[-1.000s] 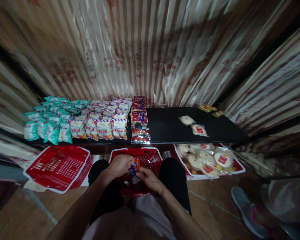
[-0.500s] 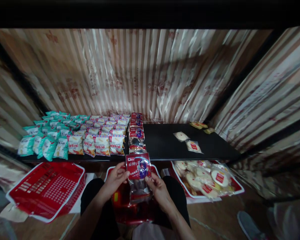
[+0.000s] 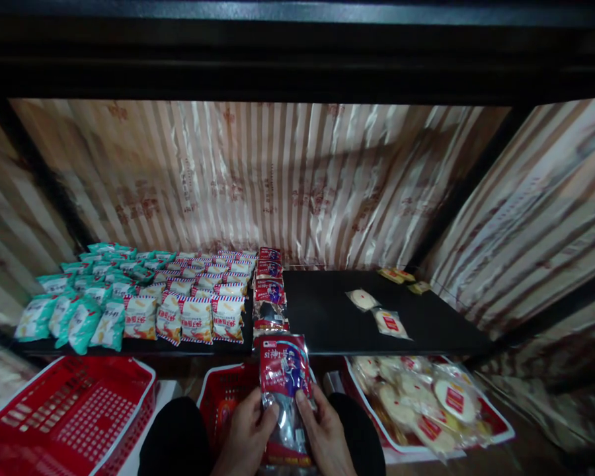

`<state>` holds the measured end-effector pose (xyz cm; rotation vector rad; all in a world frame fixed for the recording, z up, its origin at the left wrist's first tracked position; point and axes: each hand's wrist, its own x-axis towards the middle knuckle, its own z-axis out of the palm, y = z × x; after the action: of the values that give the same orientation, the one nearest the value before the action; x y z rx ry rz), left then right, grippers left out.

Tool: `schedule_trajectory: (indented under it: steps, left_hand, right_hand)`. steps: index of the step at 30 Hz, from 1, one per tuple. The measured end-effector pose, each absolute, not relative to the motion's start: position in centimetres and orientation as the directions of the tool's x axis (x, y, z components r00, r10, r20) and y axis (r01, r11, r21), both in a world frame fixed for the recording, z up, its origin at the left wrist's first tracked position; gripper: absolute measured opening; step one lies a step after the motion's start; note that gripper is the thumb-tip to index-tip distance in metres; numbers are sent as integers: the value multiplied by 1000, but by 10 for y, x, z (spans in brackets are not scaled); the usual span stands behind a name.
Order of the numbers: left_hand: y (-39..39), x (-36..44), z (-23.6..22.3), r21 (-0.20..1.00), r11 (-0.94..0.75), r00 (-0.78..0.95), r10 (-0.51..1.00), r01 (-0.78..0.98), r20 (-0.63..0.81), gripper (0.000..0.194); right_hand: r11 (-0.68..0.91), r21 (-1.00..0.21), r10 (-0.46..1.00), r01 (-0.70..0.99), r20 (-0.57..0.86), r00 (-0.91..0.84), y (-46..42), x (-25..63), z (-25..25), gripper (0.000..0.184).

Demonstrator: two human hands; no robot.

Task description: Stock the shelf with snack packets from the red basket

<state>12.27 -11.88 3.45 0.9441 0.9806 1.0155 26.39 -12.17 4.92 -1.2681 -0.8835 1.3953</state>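
With the held packet as the centre of the dial, at 9 o'clock sits a red plastic basket with a white rim (image 3: 74,413). At 10 o'clock, teal-and-white snack bags (image 3: 82,324) stand in rows on the black flat shelf (image 3: 327,311), 4 in front. Towards 11 o'clock are white snack bags with red-and-blue striped edges (image 3: 196,318), also 4 in front. Below them, a second red basket with a white rim (image 3: 209,390) sits partly behind the left hand (image 3: 248,423). That hand pinches the left side of a dark-red and clear plastic packet (image 3: 285,390), thumb on the front (its other fingers are mostly hidden). The packet's printed face is towards the wearer, in front of the shelf edge. At 12 o'clock, similar red packets (image 3: 270,291) form a column. The right hand (image 3: 327,430) pinches the packet's right side, thumb in front. At 2 o'clock lie 2 clear-wrapped round white items (image 3: 391,324), with small yellow packets (image 3: 395,275) beyond. At 3 o'clock, a third red basket with a white rim (image 3: 502,430) holds more wrapped rounds (image 3: 456,400).
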Motion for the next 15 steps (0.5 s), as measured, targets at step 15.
schedule_trajectory:
  steps: [15]
  left_hand:
    - [-83, 160, 35, 980, 196, 120, 973, 13, -196, 67]
  right_hand:
    - [-187, -978, 937, -89, -204, 283, -69, 299, 41, 50]
